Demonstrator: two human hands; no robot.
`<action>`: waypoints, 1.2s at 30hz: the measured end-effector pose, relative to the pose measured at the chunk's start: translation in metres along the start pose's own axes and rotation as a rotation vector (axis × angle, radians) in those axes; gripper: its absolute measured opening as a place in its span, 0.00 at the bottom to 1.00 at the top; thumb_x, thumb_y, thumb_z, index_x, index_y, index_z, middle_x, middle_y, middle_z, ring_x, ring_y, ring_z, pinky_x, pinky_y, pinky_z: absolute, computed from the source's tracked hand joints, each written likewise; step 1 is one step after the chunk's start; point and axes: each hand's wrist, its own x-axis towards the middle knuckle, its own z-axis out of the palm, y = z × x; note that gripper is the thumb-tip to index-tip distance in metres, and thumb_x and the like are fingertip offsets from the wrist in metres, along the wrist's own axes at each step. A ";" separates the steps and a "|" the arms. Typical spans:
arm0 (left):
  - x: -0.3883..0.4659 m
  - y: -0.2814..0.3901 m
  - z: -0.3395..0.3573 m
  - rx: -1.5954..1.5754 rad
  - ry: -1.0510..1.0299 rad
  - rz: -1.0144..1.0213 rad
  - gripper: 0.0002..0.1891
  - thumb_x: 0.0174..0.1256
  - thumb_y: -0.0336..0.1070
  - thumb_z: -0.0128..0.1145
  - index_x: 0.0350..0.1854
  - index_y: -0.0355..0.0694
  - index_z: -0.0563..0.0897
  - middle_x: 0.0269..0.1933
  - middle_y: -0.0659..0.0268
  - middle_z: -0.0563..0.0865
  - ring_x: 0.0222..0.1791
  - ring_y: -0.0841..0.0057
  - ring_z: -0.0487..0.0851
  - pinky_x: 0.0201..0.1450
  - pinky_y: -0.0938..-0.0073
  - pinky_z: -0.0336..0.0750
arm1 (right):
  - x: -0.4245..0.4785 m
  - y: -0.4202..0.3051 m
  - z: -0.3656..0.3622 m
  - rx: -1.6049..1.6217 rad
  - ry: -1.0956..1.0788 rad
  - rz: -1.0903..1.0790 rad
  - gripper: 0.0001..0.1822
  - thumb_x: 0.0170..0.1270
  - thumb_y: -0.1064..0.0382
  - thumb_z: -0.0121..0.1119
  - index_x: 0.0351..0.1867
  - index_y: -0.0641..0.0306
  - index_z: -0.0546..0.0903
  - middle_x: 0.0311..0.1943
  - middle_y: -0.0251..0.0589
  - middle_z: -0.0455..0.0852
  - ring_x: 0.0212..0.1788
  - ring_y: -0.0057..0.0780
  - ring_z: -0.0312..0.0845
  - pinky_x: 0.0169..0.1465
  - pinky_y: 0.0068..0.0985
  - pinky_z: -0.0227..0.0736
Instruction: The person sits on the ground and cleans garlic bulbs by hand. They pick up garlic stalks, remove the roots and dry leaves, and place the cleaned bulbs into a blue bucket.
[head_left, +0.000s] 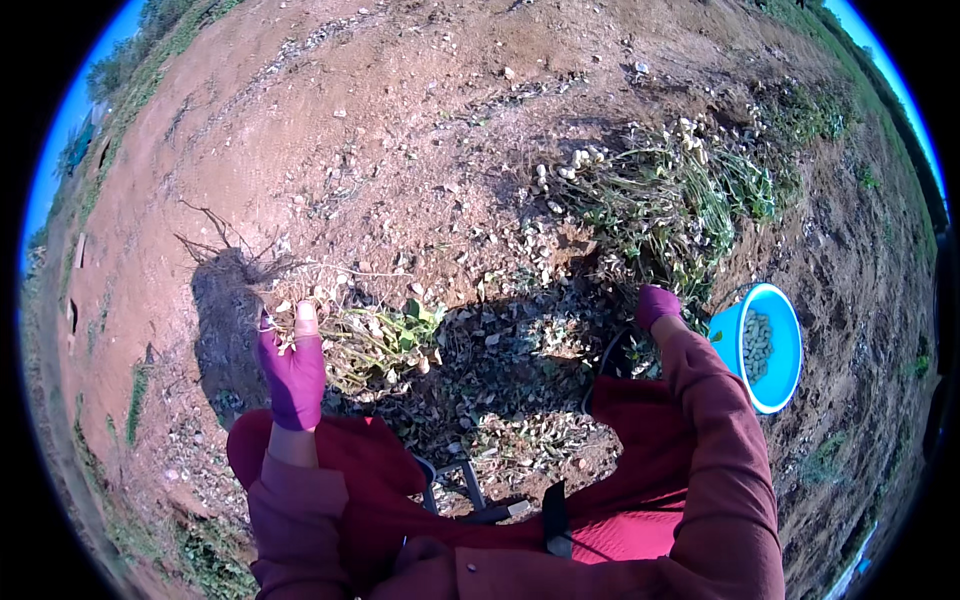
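My left hand (294, 375), in a purple glove with the thumb tip bare, is closed around the root end of an uprooted peanut plant (382, 341). Pale roots stick out past the thumb, while the green and yellowed leaves point right, over the leaf litter. My right hand (659, 306), gloved the same way, is at the near edge of a heap of pulled peanut plants (667, 187). Its fingers are hidden, so I cannot tell if they grip a stem. Clusters of pale peanut pods (581, 161) show on the heap's far left side.
Right of my right forearm, a light-blue bucket (786, 352) leans with peanut pods (756, 345) inside. Dry leaves (510, 352) cover the shaded soil before me. A metal stool frame (471, 484) shows between my legs. Bare reddish soil (420, 97) stretches ahead.
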 end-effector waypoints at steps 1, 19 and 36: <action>-0.002 0.001 -0.002 -0.019 -0.011 -0.021 0.14 0.66 0.37 0.56 0.48 0.33 0.76 0.43 0.62 0.81 0.41 0.77 0.77 0.46 0.74 0.71 | -0.005 -0.004 -0.003 -0.021 0.074 0.005 0.18 0.52 0.60 0.58 0.46 0.60 0.77 0.44 0.49 0.82 0.44 0.48 0.81 0.44 0.37 0.77; -0.015 -0.028 0.016 -0.009 -0.194 0.002 0.15 0.64 0.36 0.58 0.49 0.35 0.75 0.44 0.63 0.80 0.43 0.76 0.76 0.47 0.71 0.69 | 0.056 -0.133 0.054 0.662 0.201 0.029 0.15 0.50 0.58 0.60 0.41 0.58 0.81 0.39 0.51 0.83 0.44 0.50 0.78 0.47 0.37 0.73; -0.016 -0.009 0.044 -0.075 -0.308 0.008 0.21 0.65 0.43 0.58 0.52 0.32 0.72 0.45 0.64 0.79 0.41 0.81 0.74 0.43 0.79 0.70 | 0.046 -0.102 0.051 0.890 0.430 0.026 0.16 0.56 0.53 0.59 0.37 0.65 0.81 0.36 0.54 0.84 0.39 0.48 0.80 0.43 0.35 0.72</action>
